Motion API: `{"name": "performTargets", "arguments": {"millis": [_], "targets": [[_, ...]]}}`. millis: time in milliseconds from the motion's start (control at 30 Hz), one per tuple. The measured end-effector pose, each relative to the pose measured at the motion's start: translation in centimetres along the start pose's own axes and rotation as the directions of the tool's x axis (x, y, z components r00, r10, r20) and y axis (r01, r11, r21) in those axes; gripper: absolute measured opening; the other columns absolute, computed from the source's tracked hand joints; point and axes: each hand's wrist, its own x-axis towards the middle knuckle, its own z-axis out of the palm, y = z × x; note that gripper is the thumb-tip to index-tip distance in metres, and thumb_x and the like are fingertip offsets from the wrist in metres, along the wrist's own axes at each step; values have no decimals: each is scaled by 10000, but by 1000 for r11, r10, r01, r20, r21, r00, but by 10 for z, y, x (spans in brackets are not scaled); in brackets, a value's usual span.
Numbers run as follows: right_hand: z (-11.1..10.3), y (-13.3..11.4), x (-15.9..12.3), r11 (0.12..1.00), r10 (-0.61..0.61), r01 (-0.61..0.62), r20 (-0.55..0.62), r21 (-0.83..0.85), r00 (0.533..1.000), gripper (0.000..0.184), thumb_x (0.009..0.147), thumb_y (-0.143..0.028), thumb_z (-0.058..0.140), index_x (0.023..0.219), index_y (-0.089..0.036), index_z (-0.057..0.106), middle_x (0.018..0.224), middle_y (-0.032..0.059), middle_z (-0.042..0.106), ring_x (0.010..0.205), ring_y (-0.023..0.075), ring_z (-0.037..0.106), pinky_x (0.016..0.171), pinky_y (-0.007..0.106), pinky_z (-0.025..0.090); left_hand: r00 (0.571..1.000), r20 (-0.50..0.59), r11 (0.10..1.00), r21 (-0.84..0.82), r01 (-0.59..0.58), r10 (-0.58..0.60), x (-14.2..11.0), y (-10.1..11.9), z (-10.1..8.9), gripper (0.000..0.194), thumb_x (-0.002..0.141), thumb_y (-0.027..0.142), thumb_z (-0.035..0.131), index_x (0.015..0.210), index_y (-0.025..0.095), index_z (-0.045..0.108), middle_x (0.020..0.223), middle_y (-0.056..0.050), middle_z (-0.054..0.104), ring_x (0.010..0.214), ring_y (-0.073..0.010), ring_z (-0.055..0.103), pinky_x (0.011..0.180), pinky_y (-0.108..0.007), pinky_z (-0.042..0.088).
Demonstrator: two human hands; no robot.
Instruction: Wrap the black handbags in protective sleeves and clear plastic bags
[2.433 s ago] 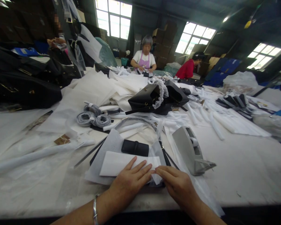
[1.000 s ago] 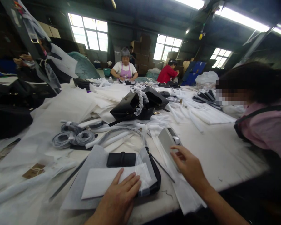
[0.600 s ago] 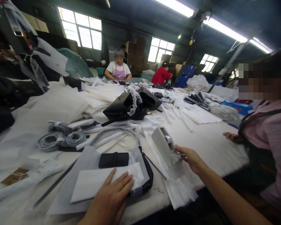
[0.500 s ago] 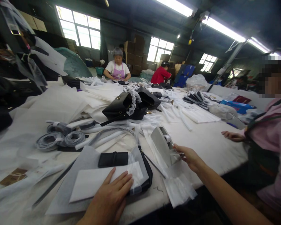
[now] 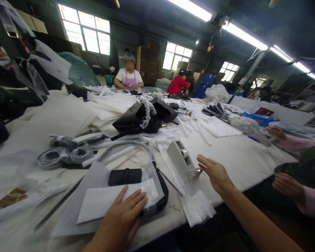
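My left hand [image 5: 126, 211] lies flat with its fingers spread on a folded white foam sheet [image 5: 94, 203]. Beneath the sheet is white tissue paper [image 5: 65, 222], laid over a black handbag [image 5: 162, 196] wrapped partly in clear plastic. A black wallet-like piece [image 5: 124, 177] with a strap across it rests on the tissue above my fingers. To the right, my right hand [image 5: 215, 173] is held just beside a grey tape dispenser [image 5: 177, 157], fingers stretched out. Whether a bit of tape clings to its fingertips is too small to tell.
Black handbags [image 5: 136, 119] with a wrapped handle stand mid-table. Wrapped strap coils [image 5: 54, 157] lie left, near a brown tag [image 5: 12, 197]. Clear plastic bags [image 5: 198, 208] hang over the front edge. A co-worker's hand [image 5: 288, 183] is at the right; two people work across the table.
My right hand has drawn slightly away from the tape dispenser and its fingers have straightened. My left hand stays on the foam sheet. The co-worker at the right has leaned lower and moved their hands.
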Motion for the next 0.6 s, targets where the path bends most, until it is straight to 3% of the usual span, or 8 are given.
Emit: {"name": "performTargets", "arguments": {"millis": [200, 400, 600], "targets": [[-21, -8, -16, 996, -71, 72, -18, 43, 997, 388, 627, -415, 884, 901, -157, 790, 964, 93, 782, 1018, 268, 697, 973, 368, 548, 1000, -22, 1000, -21, 15, -15, -1, 1, 0, 692, 681, 2, 491, 1345, 196, 522, 1378, -55, 640, 1281, -230, 592, 1215, -525, 271], [-34, 0, -37, 995, 73, -76, 41, 72, 997, 334, 650, -450, 865, 809, -172, 770, 929, 77, 756, 621, 144, 640, 690, 331, 635, 999, -36, 1000, -19, 11, -11, 0, 1, 0, 677, 694, 3, 485, 1342, 197, 526, 1364, -51, 649, 1268, -228, 603, 1210, -521, 285], [-38, 43, -46, 994, 105, -106, 36, 26, 994, 356, 591, -458, 885, 795, -191, 768, 772, 55, 713, 505, 98, 510, 419, 225, 483, 998, -59, 1000, -16, -5, 4, 0, 1, 0, 663, 700, 2, 493, 1336, 186, 538, 1353, -54, 658, 1251, -228, 617, 1214, -512, 284]]}}
